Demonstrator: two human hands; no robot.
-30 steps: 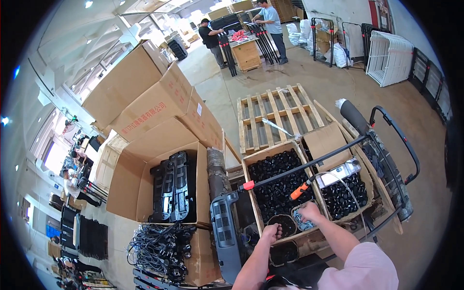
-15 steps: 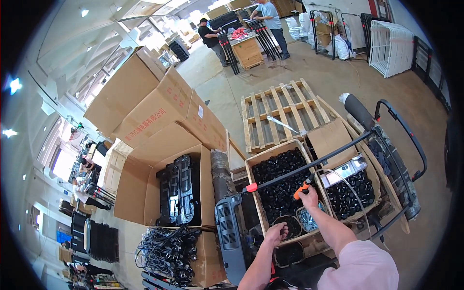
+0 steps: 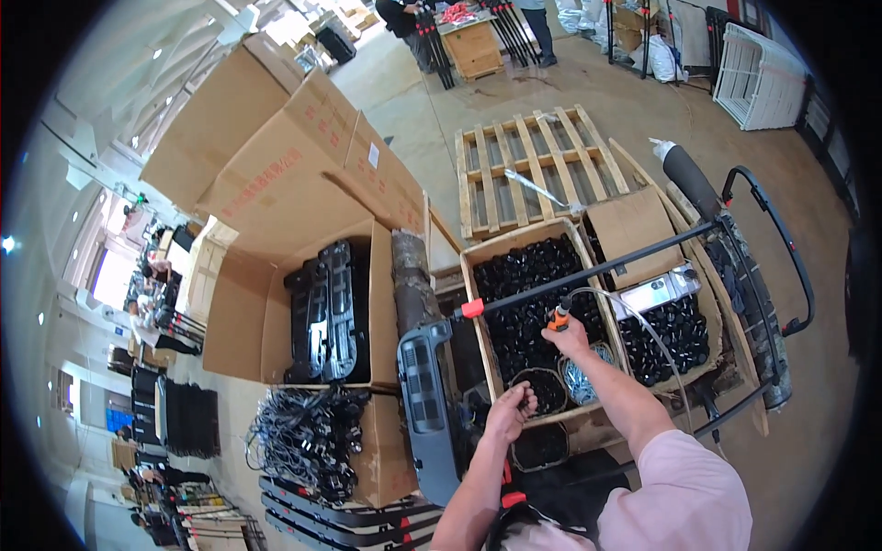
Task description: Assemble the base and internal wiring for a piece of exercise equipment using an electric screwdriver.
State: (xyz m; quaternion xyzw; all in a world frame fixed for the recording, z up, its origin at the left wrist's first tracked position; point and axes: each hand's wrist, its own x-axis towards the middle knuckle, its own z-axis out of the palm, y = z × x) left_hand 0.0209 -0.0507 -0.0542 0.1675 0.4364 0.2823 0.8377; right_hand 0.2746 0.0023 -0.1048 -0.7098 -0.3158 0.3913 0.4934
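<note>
My right hand (image 3: 569,341) is wrapped round an orange and black power screwdriver (image 3: 559,319), from which a pale hose curves off to the right. It hovers over a wooden crate (image 3: 497,374) heaped with small black plastic parts (image 3: 524,275). Close to the crate's near edge, my left hand (image 3: 509,412) is closed with its fingertips together; anything in them is too small to make out. Beside that hand sits a round tub (image 3: 542,389) of small dark pieces, and next to it a bowl of silvery screws (image 3: 582,376). A black tubular frame (image 3: 588,315) with a red joint crosses above the crate, joined to a grey-black console (image 3: 427,413).
On the left, an open cardboard box (image 3: 241,321) holds black moulded panels, with bundled cables (image 3: 308,441) nearer me. A second bin of black parts (image 3: 666,349) stands right of the crate. Beyond lies a wooden pallet (image 3: 542,170). Two people stand at a far table.
My view has tipped downward. The right hand has drawn the screwdriver leftward and toward the frame's bar. My left hand has lifted slightly away from the round tub, turning its fingers up.
</note>
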